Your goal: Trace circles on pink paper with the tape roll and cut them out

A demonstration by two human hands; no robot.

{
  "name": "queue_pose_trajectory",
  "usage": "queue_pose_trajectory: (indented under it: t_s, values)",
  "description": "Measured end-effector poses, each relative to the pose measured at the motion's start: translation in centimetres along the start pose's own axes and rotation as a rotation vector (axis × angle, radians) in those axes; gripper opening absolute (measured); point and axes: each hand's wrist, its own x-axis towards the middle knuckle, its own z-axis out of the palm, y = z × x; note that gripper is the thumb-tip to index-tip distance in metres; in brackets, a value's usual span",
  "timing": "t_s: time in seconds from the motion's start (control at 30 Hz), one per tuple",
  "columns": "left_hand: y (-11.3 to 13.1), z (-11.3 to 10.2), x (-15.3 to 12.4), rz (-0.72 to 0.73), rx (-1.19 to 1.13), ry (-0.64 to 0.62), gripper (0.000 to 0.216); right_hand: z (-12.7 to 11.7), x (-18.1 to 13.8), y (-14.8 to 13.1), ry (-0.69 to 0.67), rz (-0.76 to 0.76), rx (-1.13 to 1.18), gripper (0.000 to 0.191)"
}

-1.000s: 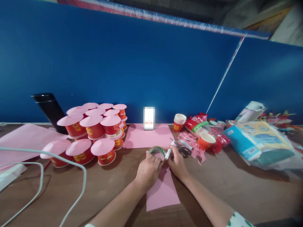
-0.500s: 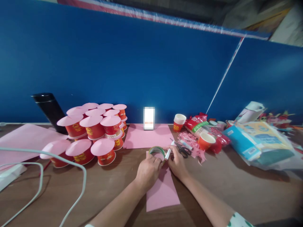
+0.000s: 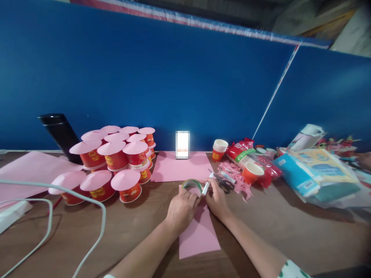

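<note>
A pink paper sheet (image 3: 199, 235) lies on the brown table (image 3: 139, 235) in front of me. On its far end rests a green-rimmed tape roll (image 3: 191, 184). My left hand (image 3: 181, 210) is closed on the near side of the roll, pressing it onto the paper. My right hand (image 3: 218, 200) is closed on a white pen (image 3: 206, 187), whose tip touches the roll's right edge.
Several red paper cups topped with pink discs (image 3: 116, 162) are stacked at the left, before a black flask (image 3: 60, 135). Scissors (image 3: 224, 183), pink scraps, an open red cup (image 3: 252, 172), a cup stack (image 3: 218, 150) and plastic bags (image 3: 315, 173) lie right. White cables (image 3: 87, 200) cross the near left.
</note>
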Motion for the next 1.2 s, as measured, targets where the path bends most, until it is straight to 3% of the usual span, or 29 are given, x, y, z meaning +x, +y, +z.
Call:
queue_pose_trajectory:
  t_s: [1.2]
  values:
    - [0.06, -0.20, 0.10, 0.008, 0.006, 0.013, 0.027, 0.06, -0.01, -0.11, 0.022, -0.020, -0.014, 0.027]
